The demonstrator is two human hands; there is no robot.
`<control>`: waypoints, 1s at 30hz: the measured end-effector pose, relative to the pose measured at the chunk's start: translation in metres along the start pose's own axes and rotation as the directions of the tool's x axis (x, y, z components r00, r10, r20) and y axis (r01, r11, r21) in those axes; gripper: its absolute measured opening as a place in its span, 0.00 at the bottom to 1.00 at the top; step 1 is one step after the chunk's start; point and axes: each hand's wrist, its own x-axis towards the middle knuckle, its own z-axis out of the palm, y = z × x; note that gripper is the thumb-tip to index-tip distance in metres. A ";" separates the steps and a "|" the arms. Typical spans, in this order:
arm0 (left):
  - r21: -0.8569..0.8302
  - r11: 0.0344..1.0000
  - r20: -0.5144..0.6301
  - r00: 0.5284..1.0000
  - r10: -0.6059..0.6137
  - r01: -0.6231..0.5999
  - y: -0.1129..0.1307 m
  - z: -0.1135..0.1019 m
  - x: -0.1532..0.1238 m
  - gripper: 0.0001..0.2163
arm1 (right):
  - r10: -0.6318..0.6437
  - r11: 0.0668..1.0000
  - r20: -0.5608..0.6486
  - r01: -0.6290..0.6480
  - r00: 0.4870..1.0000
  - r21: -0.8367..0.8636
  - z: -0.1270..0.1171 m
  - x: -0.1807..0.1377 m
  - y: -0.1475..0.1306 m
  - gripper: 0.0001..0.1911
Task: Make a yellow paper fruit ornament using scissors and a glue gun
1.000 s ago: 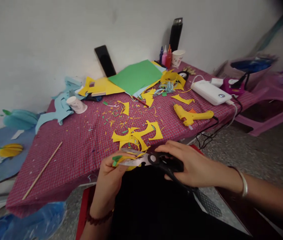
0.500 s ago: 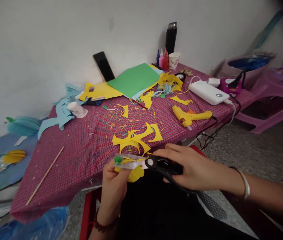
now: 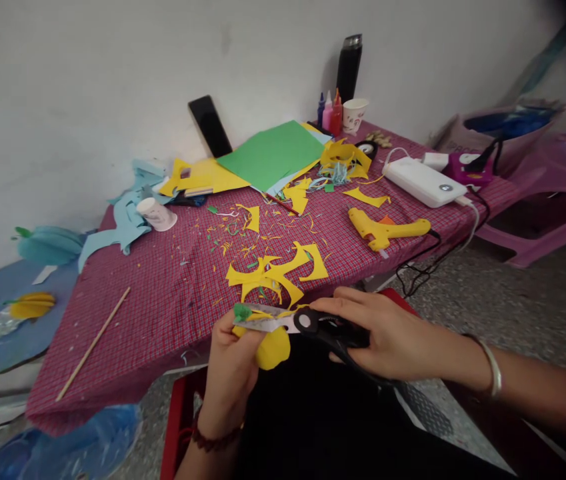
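My left hand (image 3: 233, 360) pinches a yellow paper piece (image 3: 273, 348) with a small green paper bit (image 3: 243, 311) at its upper end. In my right hand (image 3: 383, 333) is a pair of black-handled scissors (image 3: 305, 322), the fingers wrapped round the handles. The blades lie across the paper's upper edge, close by my left fingers, with a thin yellow strip along them. Just beyond the blades, curved yellow paper offcuts (image 3: 273, 273) are scattered on the checked tablecloth (image 3: 163, 300).
A yellow glue gun (image 3: 387, 230) and white power bank (image 3: 425, 182) lie to the right, cables hanging off the edge. Green paper (image 3: 275, 153), a phone (image 3: 210, 127), paint bottles (image 3: 333, 115) and a black flask (image 3: 349, 67) are at the back. A wooden stick (image 3: 93, 343) lies left.
The blades have come closer together along the paper's edge, and more of the yellow piece hangs below them. The whole view has shifted slightly.
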 end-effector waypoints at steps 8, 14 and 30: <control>-0.041 0.999 -0.010 1.000 -0.004 0.004 -0.004 0.007 -0.004 0.11 | 0.088 0.967 -0.044 -0.075 0.995 0.241 0.011 -0.002 0.006 0.28; -0.010 1.000 -0.025 0.999 -0.026 0.026 0.004 0.003 -0.001 0.13 | 0.159 0.824 -0.092 -0.081 0.983 0.561 0.008 0.014 0.020 0.25; 0.210 0.953 0.092 0.975 0.201 -0.216 0.015 -0.020 0.008 0.21 | -0.046 0.994 -0.216 0.067 0.975 0.092 0.001 0.084 0.012 0.11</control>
